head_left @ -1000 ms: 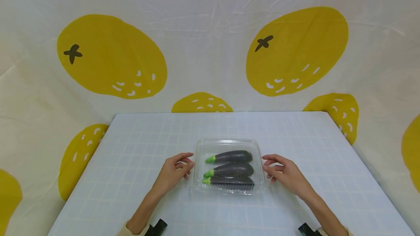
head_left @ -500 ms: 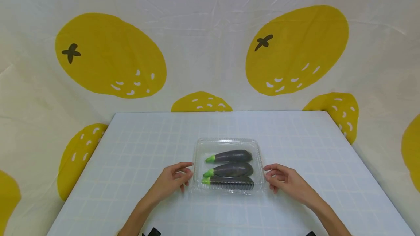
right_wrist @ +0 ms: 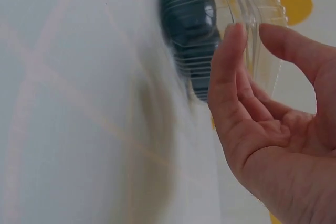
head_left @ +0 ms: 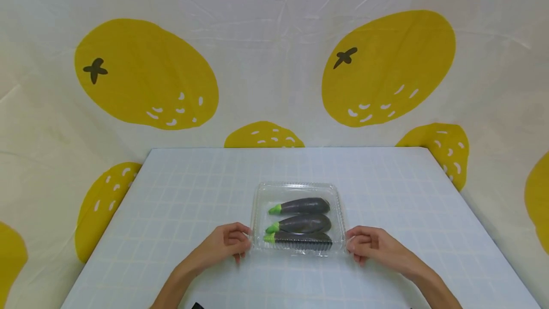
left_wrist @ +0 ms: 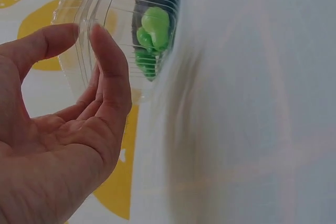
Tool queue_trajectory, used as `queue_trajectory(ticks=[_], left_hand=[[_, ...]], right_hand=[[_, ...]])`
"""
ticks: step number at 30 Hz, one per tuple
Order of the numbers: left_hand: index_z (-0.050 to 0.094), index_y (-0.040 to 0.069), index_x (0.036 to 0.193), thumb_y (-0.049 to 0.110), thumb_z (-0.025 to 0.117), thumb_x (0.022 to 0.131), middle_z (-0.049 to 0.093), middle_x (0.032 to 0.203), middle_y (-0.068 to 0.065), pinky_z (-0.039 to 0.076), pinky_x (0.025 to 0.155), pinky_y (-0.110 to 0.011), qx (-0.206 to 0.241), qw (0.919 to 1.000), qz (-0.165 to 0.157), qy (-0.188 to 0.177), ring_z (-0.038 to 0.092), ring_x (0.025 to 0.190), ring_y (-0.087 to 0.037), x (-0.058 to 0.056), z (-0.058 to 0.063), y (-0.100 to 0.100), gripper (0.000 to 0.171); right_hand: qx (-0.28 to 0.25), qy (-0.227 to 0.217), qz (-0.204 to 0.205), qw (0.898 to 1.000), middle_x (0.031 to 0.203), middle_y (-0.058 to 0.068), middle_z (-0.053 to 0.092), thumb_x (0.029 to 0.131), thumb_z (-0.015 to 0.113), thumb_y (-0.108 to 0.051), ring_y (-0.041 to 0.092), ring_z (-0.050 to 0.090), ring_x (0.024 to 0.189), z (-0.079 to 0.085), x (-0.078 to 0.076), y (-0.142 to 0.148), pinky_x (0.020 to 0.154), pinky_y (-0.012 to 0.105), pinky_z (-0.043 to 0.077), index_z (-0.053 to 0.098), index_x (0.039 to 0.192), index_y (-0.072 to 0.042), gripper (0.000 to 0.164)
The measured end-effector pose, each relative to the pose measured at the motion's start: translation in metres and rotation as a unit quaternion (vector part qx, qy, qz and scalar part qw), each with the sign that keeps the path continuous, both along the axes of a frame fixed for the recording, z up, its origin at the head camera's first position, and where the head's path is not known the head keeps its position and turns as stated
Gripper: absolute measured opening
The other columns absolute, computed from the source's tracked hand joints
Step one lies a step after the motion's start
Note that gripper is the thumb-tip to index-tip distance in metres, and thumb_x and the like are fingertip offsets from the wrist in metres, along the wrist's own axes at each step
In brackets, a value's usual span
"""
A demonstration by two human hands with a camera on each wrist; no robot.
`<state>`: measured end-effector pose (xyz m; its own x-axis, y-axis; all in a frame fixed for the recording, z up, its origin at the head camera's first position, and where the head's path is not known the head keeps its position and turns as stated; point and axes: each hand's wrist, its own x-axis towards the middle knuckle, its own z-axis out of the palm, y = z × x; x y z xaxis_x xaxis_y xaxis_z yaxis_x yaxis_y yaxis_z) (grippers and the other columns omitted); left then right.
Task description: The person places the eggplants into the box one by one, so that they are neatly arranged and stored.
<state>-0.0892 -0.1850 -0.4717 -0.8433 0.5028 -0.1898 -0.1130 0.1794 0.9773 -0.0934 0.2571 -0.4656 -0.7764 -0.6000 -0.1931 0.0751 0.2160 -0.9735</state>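
A clear plastic clamshell box lies on the table with its lid down. Through it show three dark eggplants with green caps: the back eggplant, the middle eggplant and the front eggplant, seen through the ribbed front wall. At the box's near left corner, my left hand pinches the rim between thumb and forefinger; the left wrist view shows the rim between the fingertips. My right hand pinches the opposite rim at the near right corner, its other fingers loosely curled below.
The table wears a pale checked cover. Behind it hangs a white cloth printed with large yellow fruit shapes. Black wrist camera parts peek in at the bottom edge.
Both hands have slid toward me along the box's left and right sides, from about the middle to the near corners. The box and eggplants have stayed in place.
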Motion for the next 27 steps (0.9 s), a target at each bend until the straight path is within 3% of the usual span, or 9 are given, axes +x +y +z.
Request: queue_trajectory(ticks=[9, 16, 27], left_hand=[[0.068, -0.003, 0.11, 0.022, 0.07, 0.1, 0.067, 0.085, -0.013, 0.06, 0.066, -0.031, -0.013, 0.9992, -0.038, -0.007, 0.065, 0.069, -0.018, -0.001, -0.001, 0.001, 0.027], [0.071, -0.009, 0.103, 0.022, 0.065, 0.103, 0.067, 0.086, -0.015, 0.057, 0.064, -0.024, 0.014, 0.9966, -0.077, -0.025, 0.061, 0.069, -0.013, 0.0, 0.001, 0.004, 0.032], [0.074, -0.011, 0.102, 0.021, 0.07, 0.099, 0.068, 0.082, -0.01, 0.054, 0.061, -0.02, 0.015, 0.9975, -0.051, -0.047, 0.058, 0.066, -0.009, -0.002, -0.002, 0.005, 0.032]], right_hand=[[-0.019, -0.012, 0.051, 0.998, 0.087, 0.019, 0.068, 0.105, 0.057, -0.009, 0.008, 0.064, 0.074, -0.005, -0.003, -0.003, 0.068, 0.029, 0.06, 0.062, 0.112, 0.013, 0.024], [-0.035, -0.028, 0.063, 0.997, 0.087, 0.007, 0.072, 0.107, 0.053, -0.01, 0.006, 0.064, 0.074, -0.009, -0.002, -0.003, 0.067, 0.026, 0.058, 0.066, 0.103, 0.015, 0.028], [-0.039, -0.035, 0.036, 0.998, 0.083, 0.002, 0.072, 0.104, 0.058, -0.01, 0.007, 0.065, 0.073, -0.012, -0.001, -0.006, 0.07, 0.027, 0.059, 0.064, 0.099, 0.018, 0.029]])
